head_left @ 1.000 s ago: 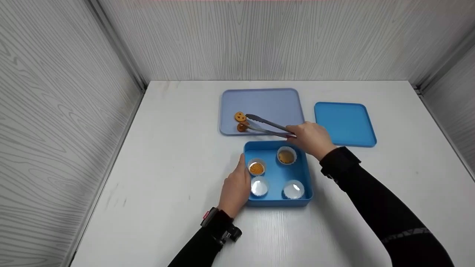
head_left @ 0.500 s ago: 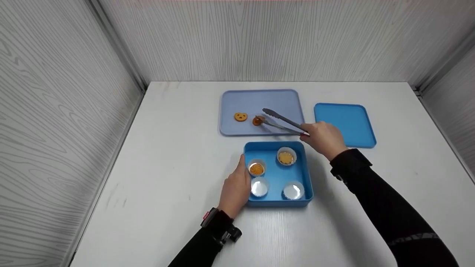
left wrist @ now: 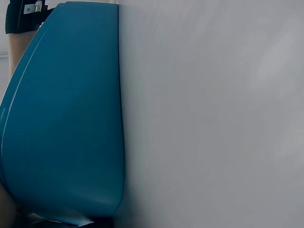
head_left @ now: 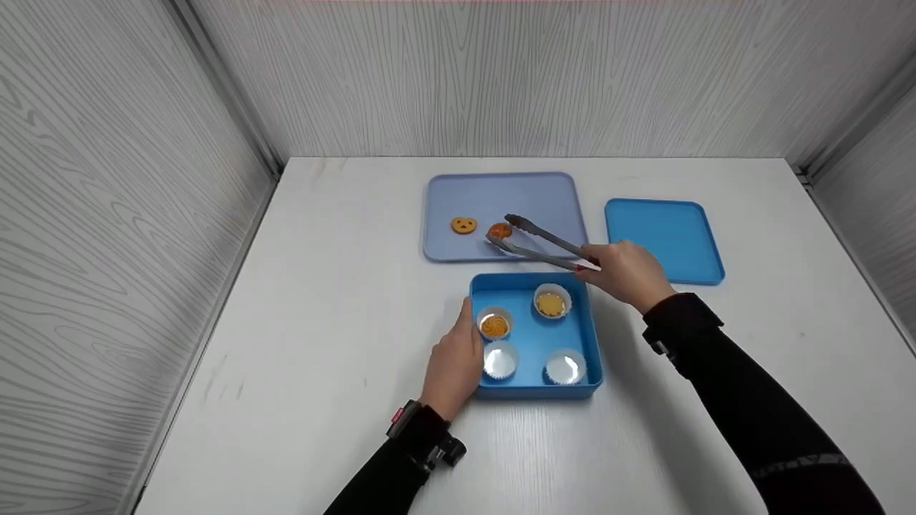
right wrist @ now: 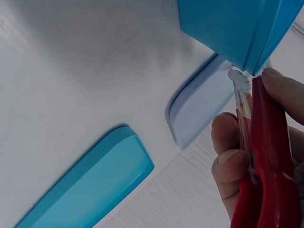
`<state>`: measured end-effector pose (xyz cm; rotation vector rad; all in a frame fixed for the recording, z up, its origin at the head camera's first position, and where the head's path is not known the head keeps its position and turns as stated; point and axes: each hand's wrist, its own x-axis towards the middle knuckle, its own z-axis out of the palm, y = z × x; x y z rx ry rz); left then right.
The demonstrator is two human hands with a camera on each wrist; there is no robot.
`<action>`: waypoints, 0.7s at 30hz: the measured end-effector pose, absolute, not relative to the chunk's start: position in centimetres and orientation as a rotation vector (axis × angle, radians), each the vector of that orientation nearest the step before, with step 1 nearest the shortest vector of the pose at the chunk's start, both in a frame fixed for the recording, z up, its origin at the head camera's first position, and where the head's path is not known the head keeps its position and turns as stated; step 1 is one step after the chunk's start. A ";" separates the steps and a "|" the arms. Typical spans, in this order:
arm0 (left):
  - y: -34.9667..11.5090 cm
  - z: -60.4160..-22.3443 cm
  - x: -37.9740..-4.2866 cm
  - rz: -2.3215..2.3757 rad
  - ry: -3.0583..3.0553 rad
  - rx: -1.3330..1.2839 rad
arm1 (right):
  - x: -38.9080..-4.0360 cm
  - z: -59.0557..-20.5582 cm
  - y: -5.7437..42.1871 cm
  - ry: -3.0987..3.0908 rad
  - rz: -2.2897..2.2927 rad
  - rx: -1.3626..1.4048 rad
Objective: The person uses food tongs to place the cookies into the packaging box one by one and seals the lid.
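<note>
My right hand (head_left: 630, 272) grips metal tongs (head_left: 537, 255) by red handles (right wrist: 273, 156). The tong tips are spread, with a round brown-orange cookie (head_left: 500, 230) between them over the lavender tray (head_left: 529, 189). To its left lies a yellow cookie with dark face marks (head_left: 464, 225). My left hand (head_left: 452, 361) holds the left wall of the blue box (head_left: 533, 392); its fingertips are partly hidden. Inside the box stand a paper cup with a swirl cookie (head_left: 494, 326), one with a pale yellow cookie (head_left: 551, 305), an empty front-left cup (head_left: 500, 360) and an empty front-right cup (head_left: 565, 368).
A flat blue tray or lid (head_left: 665, 239) lies to the right of the lavender tray, just beyond my right hand. The white table (head_left: 343, 286) is bounded by a grey wood-grain back wall (head_left: 529, 79) and side walls.
The tongs have moved right and brought the brown cookie away from the face-marked one. Since half a second ago the tong tips have turned and shifted slightly about it. The left hand has stayed put.
</note>
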<state>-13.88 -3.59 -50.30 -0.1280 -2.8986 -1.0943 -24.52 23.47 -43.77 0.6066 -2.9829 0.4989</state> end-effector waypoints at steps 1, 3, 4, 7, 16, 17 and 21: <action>-3.6 -50.3 -13.9 -1.090 -2.899 -0.131 | -24.5 -43.8 23.4 -2.985 0.490 0.606; -3.6 -50.3 -13.9 -1.093 -2.900 -0.131 | -24.5 -43.8 23.3 -2.987 0.491 0.604; -3.6 -50.3 -14.0 -1.096 -2.903 -0.126 | -24.5 -43.8 23.2 -2.988 0.495 0.601; -3.6 -50.3 -14.0 -1.097 -2.908 -0.115 | -24.6 -43.8 23.0 -2.996 0.514 0.600; -3.6 -50.3 -14.0 -1.099 -2.911 -0.114 | -24.7 -43.8 23.2 -2.985 0.523 0.600; -3.6 -50.2 -14.0 -1.098 -2.909 -0.115 | -24.7 -43.7 23.2 -2.983 0.524 0.600; -3.6 -50.2 -13.9 -1.091 -2.906 -0.123 | -24.8 -43.7 23.4 -2.973 0.525 0.593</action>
